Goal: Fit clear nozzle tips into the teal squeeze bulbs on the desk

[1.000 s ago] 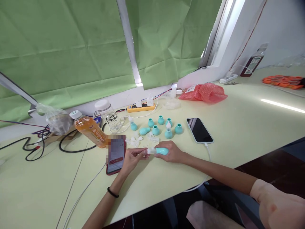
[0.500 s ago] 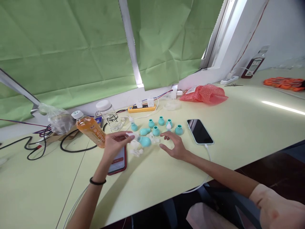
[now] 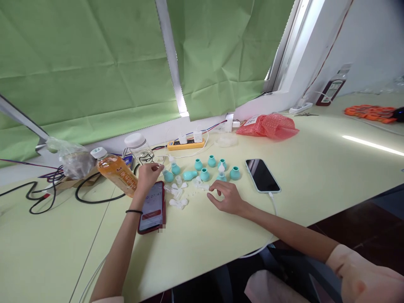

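Observation:
My left hand (image 3: 149,176) is closed in a pinch at the upper end of a teal squeeze bulb (image 3: 168,176), which is low at the table; whether the bulb's base rests on it is unclear. Beside it stands another teal bulb (image 3: 175,169) with a white nozzle. My right hand (image 3: 226,198) hovers near the table with fingers curled, thumb and forefinger apart and nothing between them. Just behind it is a bulb fitted with a white nozzle (image 3: 221,169). Several open-necked bulbs (image 3: 235,173) stand around, and one bulb (image 3: 190,175) lies on its side. Small white plastic parts (image 3: 178,203) lie between my hands.
A red-cased phone (image 3: 152,212) lies under my left wrist, a second phone (image 3: 263,176) at right. An orange drink bottle (image 3: 116,171), a clear jar (image 3: 140,149) and a yellow power strip (image 3: 185,145) stand behind. Red bubble wrap (image 3: 268,127) lies farther back.
My left hand has carried the teal bulb left and away from me, from the middle to beside the other nozzled bulb. My right hand has barely moved.

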### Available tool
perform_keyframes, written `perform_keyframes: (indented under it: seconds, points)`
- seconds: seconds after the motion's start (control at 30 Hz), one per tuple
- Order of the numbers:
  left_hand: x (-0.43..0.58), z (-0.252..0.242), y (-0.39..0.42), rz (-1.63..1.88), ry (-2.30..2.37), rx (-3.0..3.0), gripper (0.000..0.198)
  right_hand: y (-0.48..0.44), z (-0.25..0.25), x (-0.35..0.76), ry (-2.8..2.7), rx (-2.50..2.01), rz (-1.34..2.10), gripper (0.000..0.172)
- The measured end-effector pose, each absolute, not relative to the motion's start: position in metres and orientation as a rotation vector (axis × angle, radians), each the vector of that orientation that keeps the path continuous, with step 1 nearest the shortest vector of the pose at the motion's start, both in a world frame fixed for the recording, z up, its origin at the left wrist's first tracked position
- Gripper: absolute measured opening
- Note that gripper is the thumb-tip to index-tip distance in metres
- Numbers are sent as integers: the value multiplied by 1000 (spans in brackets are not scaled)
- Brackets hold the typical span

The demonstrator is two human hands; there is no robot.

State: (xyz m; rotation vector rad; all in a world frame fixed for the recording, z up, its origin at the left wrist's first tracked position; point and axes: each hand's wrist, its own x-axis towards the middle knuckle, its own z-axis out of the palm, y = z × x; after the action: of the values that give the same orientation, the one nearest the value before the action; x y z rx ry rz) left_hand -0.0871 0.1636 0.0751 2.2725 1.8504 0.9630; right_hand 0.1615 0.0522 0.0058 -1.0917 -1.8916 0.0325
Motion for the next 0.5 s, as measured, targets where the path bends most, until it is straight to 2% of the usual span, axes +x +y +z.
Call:
perform_keyframes:
  seconds: [0.17,0.23,0.3,0.43,0.5]
  points:
    - [-85,67,162,962,1858,2350,43,53,7,162,-1905,-1140,5,7]
    - [-79,66,150,1065,1929,2456,42,54,7,163,-1904,-1179,-7,8]
    - [-70,61,134,1023,1931,2617,37,56,8,165,-1915,-1255,-15,12]
    - [-50,44,103,302,1703,2813,31,59,8,169,-2025,-1577,6,22]
    - [-44,37,95,72,1700,2774,31,60,8,169,-2118,-1740,16,27]
